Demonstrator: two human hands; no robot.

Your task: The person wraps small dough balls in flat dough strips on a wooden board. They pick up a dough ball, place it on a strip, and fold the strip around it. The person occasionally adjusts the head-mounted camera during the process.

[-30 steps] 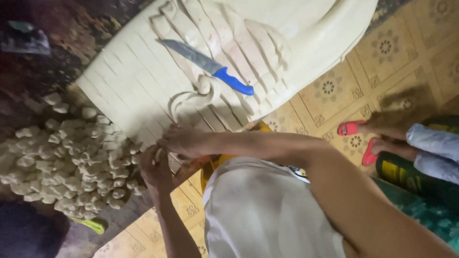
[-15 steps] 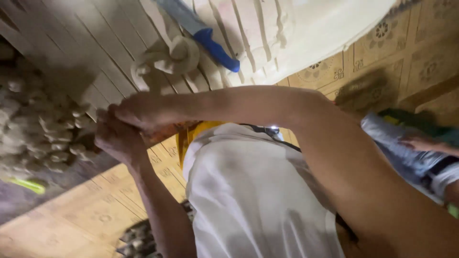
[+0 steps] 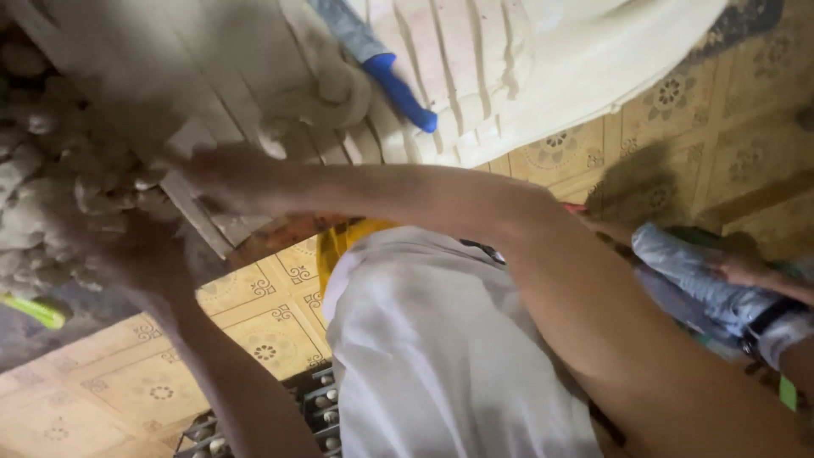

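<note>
A wide pale dough sheet [image 3: 475, 68], cut into long strips, lies on the floor at the top. A knife with a blue handle [image 3: 403, 89] rests on it beside a curled dough strip [image 3: 326, 93]. My right hand [image 3: 225, 178] reaches across my body to the near edge of the strips. It is motion-blurred, so its grip cannot be made out. My left hand [image 3: 140, 254] is lower and further left, at the edge of a heap of small dough pieces [image 3: 42, 170]. It is blurred too. My white shirt [image 3: 441, 356] fills the lower middle.
Yellow patterned floor tiles [image 3: 280, 322] lie below the dough. Another person's light blue sleeve [image 3: 695, 271] and hand [image 3: 750, 271] are at the right. A green object [image 3: 34, 309] sits at the left edge, and a dark ridged item [image 3: 314, 407] near my waist.
The view has swung closer and lower over the dough. Both hands have moved left toward the heap of pieces and have drawn slightly apart. The knife has not moved on the sheet.
</note>
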